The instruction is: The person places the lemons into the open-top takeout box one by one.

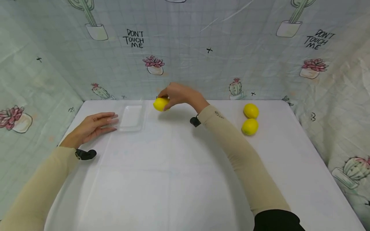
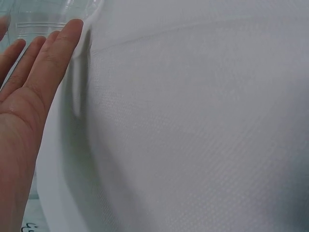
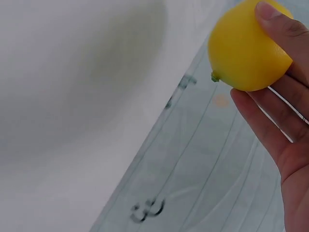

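In the head view my right hand (image 1: 180, 94) grips a yellow lemon (image 1: 160, 104) near the table's back edge, just right of a clear plastic container (image 1: 132, 117). The right wrist view shows the same lemon (image 3: 248, 48) between thumb and fingers, its small green stem end facing out. My left hand (image 1: 96, 125) lies at the container's left side with fingers nearly straight, fingertips right at its wall. From the left wrist, those extended fingers (image 2: 53, 60) overlap the container's clear ridged side (image 2: 41, 23).
Two more lemons sit close together at the back right, one (image 1: 251, 110) behind the other (image 1: 250, 126). A white cloth covers the table (image 1: 173, 179). Behind it hangs a printed curtain (image 1: 185, 38) with cactus drawings, and similar fabric flanks both sides.
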A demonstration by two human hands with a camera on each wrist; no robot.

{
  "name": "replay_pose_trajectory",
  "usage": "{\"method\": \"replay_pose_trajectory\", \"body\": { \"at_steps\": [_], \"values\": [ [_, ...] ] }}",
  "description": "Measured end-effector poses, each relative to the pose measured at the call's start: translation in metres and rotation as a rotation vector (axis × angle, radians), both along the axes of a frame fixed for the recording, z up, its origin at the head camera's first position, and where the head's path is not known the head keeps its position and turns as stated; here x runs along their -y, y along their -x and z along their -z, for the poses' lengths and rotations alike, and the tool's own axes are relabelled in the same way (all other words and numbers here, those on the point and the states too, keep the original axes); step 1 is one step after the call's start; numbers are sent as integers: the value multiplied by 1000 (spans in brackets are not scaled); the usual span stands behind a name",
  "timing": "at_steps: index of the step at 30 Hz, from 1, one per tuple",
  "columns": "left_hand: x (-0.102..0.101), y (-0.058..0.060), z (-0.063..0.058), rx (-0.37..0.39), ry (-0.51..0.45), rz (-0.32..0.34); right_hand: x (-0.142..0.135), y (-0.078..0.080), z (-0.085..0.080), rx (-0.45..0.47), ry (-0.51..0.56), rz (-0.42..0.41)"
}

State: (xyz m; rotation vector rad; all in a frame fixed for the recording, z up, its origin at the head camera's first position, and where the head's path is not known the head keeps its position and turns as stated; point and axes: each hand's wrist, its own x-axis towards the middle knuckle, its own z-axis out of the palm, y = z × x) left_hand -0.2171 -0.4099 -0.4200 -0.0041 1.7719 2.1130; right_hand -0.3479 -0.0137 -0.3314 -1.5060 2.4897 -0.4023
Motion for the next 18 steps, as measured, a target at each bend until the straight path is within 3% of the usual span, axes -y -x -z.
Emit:
{"method": "replay_pose_trajectory", "body": {
  "at_steps": [9, 18],
  "values": [
    [-1, 6, -5, 8, 32, 5, 70, -6, -11, -58, -51, -162],
    [-3, 3, -1, -7, 58, 24, 115, -11, -9, -64, -99, -191]
  ]
}}
